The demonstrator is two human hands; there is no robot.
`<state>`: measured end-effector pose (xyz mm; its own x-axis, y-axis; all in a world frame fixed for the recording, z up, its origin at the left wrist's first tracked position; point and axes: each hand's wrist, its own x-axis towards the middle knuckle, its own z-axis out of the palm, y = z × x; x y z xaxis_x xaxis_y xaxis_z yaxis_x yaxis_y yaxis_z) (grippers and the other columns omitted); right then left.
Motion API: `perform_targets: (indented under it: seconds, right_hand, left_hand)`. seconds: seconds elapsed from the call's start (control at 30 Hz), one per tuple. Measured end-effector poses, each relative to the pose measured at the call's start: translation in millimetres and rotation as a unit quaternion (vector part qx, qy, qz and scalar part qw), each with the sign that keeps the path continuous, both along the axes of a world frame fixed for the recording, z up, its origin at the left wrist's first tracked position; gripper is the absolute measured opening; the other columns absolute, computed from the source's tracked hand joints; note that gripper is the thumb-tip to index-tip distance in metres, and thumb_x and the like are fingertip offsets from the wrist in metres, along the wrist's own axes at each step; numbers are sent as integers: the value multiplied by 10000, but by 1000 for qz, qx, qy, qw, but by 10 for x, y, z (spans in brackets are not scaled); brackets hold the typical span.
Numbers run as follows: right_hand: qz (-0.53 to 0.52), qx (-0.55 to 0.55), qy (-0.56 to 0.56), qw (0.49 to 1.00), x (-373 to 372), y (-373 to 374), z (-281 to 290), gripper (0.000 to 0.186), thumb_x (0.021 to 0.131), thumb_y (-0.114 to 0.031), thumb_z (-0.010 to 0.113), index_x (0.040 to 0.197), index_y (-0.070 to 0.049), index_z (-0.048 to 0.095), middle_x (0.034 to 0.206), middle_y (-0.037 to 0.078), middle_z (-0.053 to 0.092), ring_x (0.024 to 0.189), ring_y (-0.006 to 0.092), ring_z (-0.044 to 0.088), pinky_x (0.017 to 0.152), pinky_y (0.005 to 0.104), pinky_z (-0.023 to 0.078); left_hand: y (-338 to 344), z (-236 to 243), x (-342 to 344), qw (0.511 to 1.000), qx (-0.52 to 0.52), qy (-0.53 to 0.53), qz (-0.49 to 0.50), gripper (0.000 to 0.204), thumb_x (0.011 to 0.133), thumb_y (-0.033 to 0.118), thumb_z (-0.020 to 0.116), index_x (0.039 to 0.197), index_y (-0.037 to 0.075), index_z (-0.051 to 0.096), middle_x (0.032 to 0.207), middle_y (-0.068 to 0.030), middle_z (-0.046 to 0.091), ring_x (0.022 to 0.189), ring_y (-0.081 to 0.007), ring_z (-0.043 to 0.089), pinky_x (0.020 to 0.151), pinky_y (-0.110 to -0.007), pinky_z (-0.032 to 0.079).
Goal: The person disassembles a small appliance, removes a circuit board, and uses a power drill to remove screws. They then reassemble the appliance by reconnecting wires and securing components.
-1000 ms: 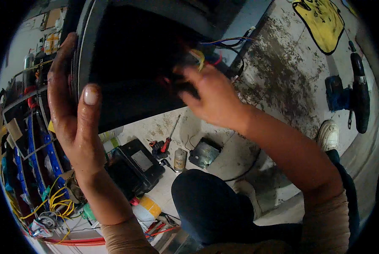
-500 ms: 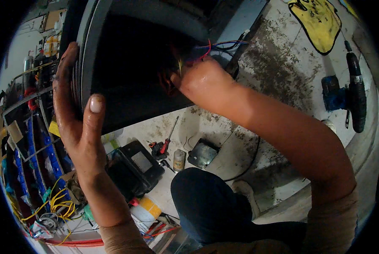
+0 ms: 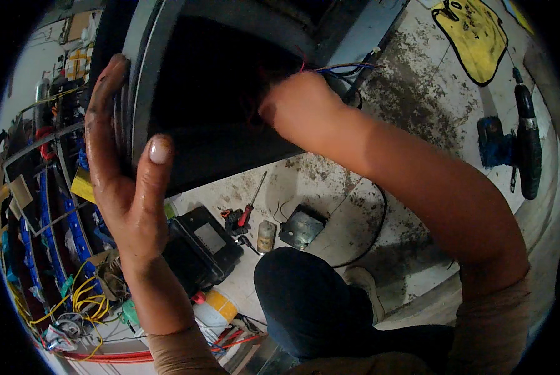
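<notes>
A large dark box-like cabinet [image 3: 143,87] with a grey edge stands tilted in front of me, its inside in deep shadow. My left hand [image 3: 133,200] grips its left edge, fingers stretched along the outer side and thumb at the front. Into the dark opening reaches my right hand [image 3: 308,112], curled and slightly blurred, its fingertips lost in shadow. Faint red wires show beside those fingers. Behind that hand, a bundle of thin coloured wires [image 3: 348,66] runs out to the right over the cabinet's edge.
On the stained floor lie a screwdriver [image 3: 252,200], a small can [image 3: 266,236], a metal box [image 3: 303,226] and a black case [image 3: 208,240]. A cordless drill [image 3: 527,144] and yellow cloth [image 3: 474,40] lie right. Racks with blue bins [image 3: 51,203] and yellow cable [image 3: 89,303] fill the left.
The cabinet and my left hand appear shifted slightly right in view. My right hand has moved a little, and the yellowish strands by its fingers no longer show.
</notes>
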<state>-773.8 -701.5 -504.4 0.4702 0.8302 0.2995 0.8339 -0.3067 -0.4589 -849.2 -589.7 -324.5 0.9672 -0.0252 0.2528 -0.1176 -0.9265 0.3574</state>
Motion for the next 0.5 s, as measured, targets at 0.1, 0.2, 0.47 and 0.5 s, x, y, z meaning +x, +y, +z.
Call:
perform_targets:
  seconds: [0.1,0.2,0.47,0.5]
  right_hand:
    - [-51,43,59,996,-7,7,-34,111,695,-95,558,716,-93,667,696,101,644,672,273,640,534,402,499]
    - [-175,127,143,966,-69,25,-43,97,676,-91,565,709,-76,656,675,139,625,663,290,633,554,414,498]
    - [12,-25,63,998,-62,-155,-3,110,680,-87,572,737,-57,661,735,141,643,690,270,643,546,397,506]
    - [27,-64,75,995,-68,-165,7,119,691,-87,567,749,-59,667,754,137,650,701,265,646,544,392,509]
  left_hand:
    - [12,-10,8,1000,-6,-9,-4,604,841,311,518,1321,-17,356,1358,-173,372,1268,-257,332,1057,-375,199]
    - [16,-9,6,1000,5,-9,0,599,838,298,518,1318,-23,357,1355,-179,374,1263,-264,341,1056,-379,205]
    - [-4,0,1,1000,15,-9,-5,635,821,323,531,1314,-36,355,1352,-182,374,1253,-259,353,1046,-369,226]
    - [-13,2,2,1000,-2,-9,2,642,820,331,531,1316,-35,353,1353,-182,373,1252,-259,353,1045,-368,226]
